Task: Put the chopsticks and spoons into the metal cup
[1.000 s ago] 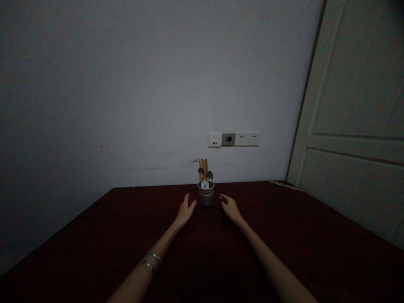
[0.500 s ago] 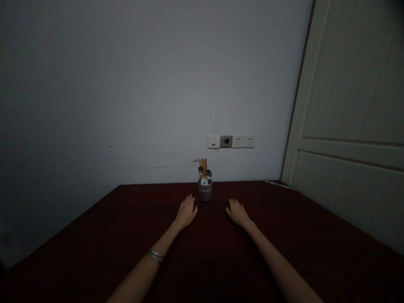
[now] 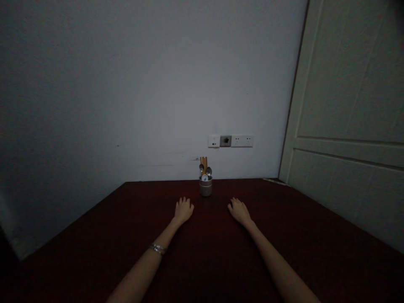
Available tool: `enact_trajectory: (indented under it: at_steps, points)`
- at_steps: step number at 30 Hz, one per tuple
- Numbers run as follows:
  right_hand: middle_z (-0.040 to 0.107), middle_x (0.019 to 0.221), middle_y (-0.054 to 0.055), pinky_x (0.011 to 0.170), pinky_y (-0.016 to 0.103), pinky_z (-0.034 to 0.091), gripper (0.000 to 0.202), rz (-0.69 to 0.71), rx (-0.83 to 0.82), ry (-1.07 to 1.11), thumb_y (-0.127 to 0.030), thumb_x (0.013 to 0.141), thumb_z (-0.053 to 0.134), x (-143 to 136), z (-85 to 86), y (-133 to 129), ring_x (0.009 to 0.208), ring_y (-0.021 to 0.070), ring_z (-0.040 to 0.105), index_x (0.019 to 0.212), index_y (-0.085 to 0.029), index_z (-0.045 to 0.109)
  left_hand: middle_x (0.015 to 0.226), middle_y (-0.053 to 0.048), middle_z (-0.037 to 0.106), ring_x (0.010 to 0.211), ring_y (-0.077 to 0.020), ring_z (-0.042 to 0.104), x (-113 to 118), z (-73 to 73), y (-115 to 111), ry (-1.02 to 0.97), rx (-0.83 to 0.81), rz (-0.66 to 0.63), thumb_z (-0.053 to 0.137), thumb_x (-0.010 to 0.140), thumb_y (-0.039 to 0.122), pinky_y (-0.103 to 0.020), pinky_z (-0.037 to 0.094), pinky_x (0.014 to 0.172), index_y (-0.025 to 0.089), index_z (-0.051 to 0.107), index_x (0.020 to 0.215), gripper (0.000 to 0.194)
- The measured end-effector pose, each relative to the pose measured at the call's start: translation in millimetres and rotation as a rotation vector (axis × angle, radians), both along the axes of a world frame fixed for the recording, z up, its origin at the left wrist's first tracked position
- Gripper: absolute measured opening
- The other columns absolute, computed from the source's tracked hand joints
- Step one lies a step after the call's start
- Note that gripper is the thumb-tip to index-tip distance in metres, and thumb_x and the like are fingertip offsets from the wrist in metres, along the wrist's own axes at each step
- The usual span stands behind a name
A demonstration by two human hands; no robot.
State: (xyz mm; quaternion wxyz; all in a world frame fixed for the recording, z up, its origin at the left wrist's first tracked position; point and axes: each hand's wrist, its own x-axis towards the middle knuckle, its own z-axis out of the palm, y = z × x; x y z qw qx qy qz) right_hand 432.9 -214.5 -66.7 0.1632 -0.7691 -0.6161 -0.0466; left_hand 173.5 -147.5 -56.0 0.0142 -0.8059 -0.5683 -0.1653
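A grey metal-looking utensil holder (image 3: 205,189) stands upright on the dark red table, beyond and between my hands. Several wooden chopsticks (image 3: 203,162) stick up out of it, with a metal spoon (image 3: 209,171) at the right, another metal spoon (image 3: 201,167) at the left, and a round white piece with a blue mark (image 3: 205,178) at the front rim. My left hand (image 3: 183,210) lies palm down to the left of the holder, fingers apart, touching only the table. On the right side, my right hand (image 3: 239,210) also rests palm down with nothing in it.
The table (image 3: 208,252) reaches back to a pale wall (image 3: 164,92). White sockets (image 3: 242,141) and a grey wall plate (image 3: 225,141) are set above it. A light panelled door or cabinet front (image 3: 341,105) borders the right side. A thin flat strip (image 3: 275,182) lies at the back right corner.
My left hand has shifted slightly left, away from the holder, and its fingers are spread more. My right hand stays nearly in place. The view has moved a little.
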Motion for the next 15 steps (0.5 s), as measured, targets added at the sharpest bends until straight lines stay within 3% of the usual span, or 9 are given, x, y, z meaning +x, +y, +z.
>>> enact_trajectory:
  at_steps: [15]
  points:
    - [0.045, 0.132, 0.017, 0.101, 0.038, 0.026, 0.044, 0.004, 0.020, 0.004, -0.027, 0.085, 0.033, 0.1, 0.9, -0.4, 0.124, 0.0239, 0.038, 0.119, -0.007, 0.054, 0.133, -0.018, 0.043, 0.125, -0.0316, 0.034, -1.5, 1.9, -1.9, 0.043, 0.000, -0.014, 0.030, 0.085, 0.033, -0.045, 0.027, 0.100, 0.010, 0.049, 0.123, 0.049]
